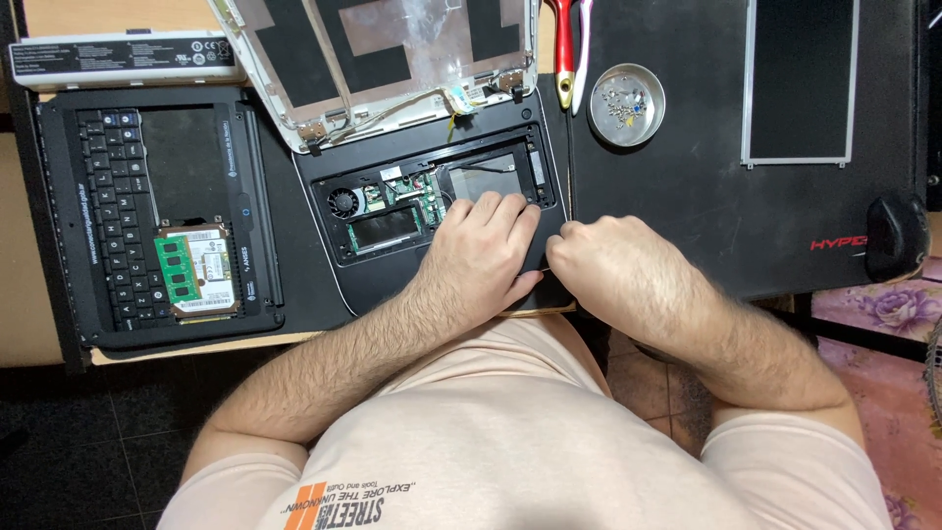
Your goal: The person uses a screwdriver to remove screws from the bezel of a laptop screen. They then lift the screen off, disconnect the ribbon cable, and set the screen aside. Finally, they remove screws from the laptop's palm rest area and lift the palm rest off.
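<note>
The open laptop base [432, 211] lies on the black mat [706, 196], near the table edge, with its fan and green board visible in the middle cavity. The left hand [478, 257] lies flat on the base's lower right part, fingers stretched and close together, fingertips [486, 206] reaching the edge of the cavity; it presses on the base and grips nothing. The right hand [603, 257] is just beside the base's right edge, fingers curled into a narrow fist; I cannot tell if they pinch something at this edge.

Behind the base, the white lid [383, 59] leans open, attached at the hinges. Right of it lie a red tool [562, 49] and a round dish [626, 104] with small screws. A screen panel [800, 79] lies far right. To the left is a keyboard [118, 196], a hard drive [199, 270] upon it, and a white battery [123, 57] behind
</note>
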